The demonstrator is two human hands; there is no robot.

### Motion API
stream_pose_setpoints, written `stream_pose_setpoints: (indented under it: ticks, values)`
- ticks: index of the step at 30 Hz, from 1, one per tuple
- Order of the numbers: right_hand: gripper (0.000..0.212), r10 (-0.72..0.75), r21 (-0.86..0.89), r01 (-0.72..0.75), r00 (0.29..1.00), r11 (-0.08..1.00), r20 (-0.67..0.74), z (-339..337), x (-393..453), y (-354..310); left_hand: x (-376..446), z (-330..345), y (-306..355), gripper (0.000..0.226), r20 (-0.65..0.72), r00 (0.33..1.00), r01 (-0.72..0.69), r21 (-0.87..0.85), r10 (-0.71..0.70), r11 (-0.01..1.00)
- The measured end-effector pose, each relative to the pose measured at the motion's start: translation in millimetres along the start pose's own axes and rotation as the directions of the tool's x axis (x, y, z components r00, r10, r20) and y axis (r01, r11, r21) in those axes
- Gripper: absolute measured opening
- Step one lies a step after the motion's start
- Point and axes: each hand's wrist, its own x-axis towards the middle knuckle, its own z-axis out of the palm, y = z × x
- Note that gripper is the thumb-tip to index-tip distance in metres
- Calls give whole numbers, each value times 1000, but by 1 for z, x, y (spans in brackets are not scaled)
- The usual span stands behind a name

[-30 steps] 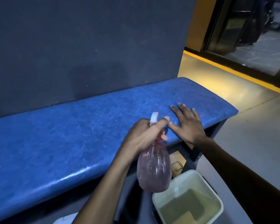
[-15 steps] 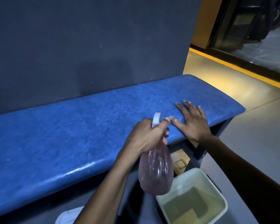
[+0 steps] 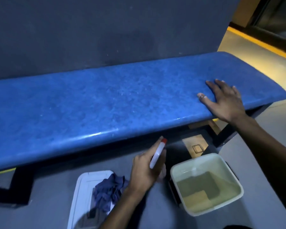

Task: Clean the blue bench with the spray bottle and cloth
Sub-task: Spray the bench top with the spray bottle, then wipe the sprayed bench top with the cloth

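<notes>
Below bench [image 3: 106, 103] front edge, left hand [image 3: 144, 172] gripping spray bottle [image 3: 157, 156]

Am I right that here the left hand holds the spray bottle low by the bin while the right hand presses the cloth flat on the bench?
Not quite: in the head view the right hand rests bare on the bench. The cloth lies on the white tray below. The left hand does hold the spray bottle.

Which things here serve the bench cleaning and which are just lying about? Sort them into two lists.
For the job:
long blue glossy bench
spray bottle with white head and red nozzle, gripped in the left hand
crumpled dark blue cloth

Lying about:
white rectangular plastic tray under the cloth
square pale plastic bin
</notes>
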Motion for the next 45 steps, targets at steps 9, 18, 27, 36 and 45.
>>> stream_pose_setpoints:
  ticks: [9,18,27,36,45]
  values:
    - [73,-268,143,266,963,953,-12,-5,-24,-85,-14,35,-99,34,-127,953,271,-46,-274,962]
    - [65,-610,109,602,791,791,55,40,-57,-230,-13,56,-146,38,-25,944,331,31,-330,943]
    - [64,-583,131,574,812,809,39,40,-59,-228,-51,31,-160,73,-124,890,441,-8,-438,898]
    - [64,-579,119,578,815,808,-25,46,-59,-229,-158,55,-209,114,356,846,135,578,-397,805]
    - [62,-585,121,584,810,803,-30,44,-58,-231,-131,26,-186,41,-17,825,560,157,-565,814]
